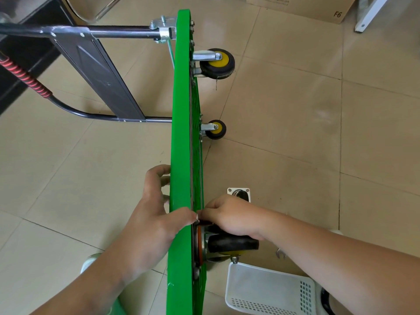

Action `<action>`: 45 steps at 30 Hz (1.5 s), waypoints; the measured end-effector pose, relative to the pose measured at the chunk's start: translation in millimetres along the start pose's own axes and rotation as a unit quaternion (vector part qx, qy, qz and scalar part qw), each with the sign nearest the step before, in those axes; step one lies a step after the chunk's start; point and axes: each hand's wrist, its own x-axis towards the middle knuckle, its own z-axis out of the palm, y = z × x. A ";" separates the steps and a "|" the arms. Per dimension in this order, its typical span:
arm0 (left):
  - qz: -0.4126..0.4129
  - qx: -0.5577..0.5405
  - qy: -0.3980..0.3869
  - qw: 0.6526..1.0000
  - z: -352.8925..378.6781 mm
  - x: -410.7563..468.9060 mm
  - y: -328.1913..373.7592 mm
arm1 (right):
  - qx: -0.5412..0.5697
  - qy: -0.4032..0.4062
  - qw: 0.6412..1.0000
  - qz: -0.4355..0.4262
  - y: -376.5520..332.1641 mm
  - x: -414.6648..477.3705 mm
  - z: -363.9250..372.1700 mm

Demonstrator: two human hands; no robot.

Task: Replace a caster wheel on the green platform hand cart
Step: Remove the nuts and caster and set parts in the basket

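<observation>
The green platform cart [181,123] stands on its side edge on the tiled floor, its underside facing right. Two black and yellow casters, one at the far end [217,62] and one lower down [216,129], sit on that underside. A third caster [231,244] with an orange ring lies against the near end. My left hand [154,214] grips the cart's top edge, thumb over the rim. My right hand [231,217] pinches something small at the caster's mounting plate; what it is stays hidden. A loose caster with a metal plate [239,193] lies on the floor behind my right hand.
A white perforated basket [268,289] sits at the near right on the floor. A wrench end [280,253] shows beside my right forearm. The black folding handle [100,76] stretches left. A cardboard box [318,7] stands at the far right.
</observation>
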 end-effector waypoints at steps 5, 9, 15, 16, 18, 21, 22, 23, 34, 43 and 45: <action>-0.001 0.002 -0.009 1.000 -0.8 -1.2 0.8 | 0.036 -0.010 0.999 0.002 0.6 0.2 -1.7; 0.001 0.006 -0.006 1.000 -1.6 -0.9 -0.9 | 0.011 0.002 1.000 -0.009 3.3 1.0 -2.7; 0.004 0.000 -0.010 1.000 -2.9 -0.1 -2.9 | 0.016 -0.011 1.000 -0.006 5.9 1.8 -2.5; 0.005 -0.001 -0.012 1.000 -3.0 -0.2 -3.1 | 0.025 -0.010 1.000 -0.010 5.5 1.6 -2.5; 0.009 -0.002 -0.016 1.000 -3.5 -0.4 -4.0 | 0.023 -0.002 0.999 -0.022 4.2 1.5 -3.5; 0.015 -0.005 -0.021 1.000 -4.6 -1.4 -5.5 | -0.009 0.003 1.000 -0.026 2.2 0.6 -4.8; 0.017 -0.003 -0.024 1.000 -5.2 -1.8 -6.3 | -0.017 0.004 1.000 -0.024 1.6 0.0 -4.4; 0.019 -0.002 -0.027 0.999 -5.8 -2.2 -7.2 | -0.021 0.004 1.000 -0.022 2.0 -0.1 -3.8; 0.032 -0.015 -0.042 0.998 -7.9 -8.0 -15.0 | 0.021 -0.008 1.000 -0.001 5.0 4.6 -0.5; 0.041 -0.007 -0.031 0.999 -7.7 -9.4 -16.1 | 0.053 -0.015 0.998 -0.004 9.0 7.6 0.7; 0.042 -0.009 -0.030 0.999 -7.4 -9.1 -15.5 | 0.033 -0.007 0.999 0.000 8.6 7.8 1.0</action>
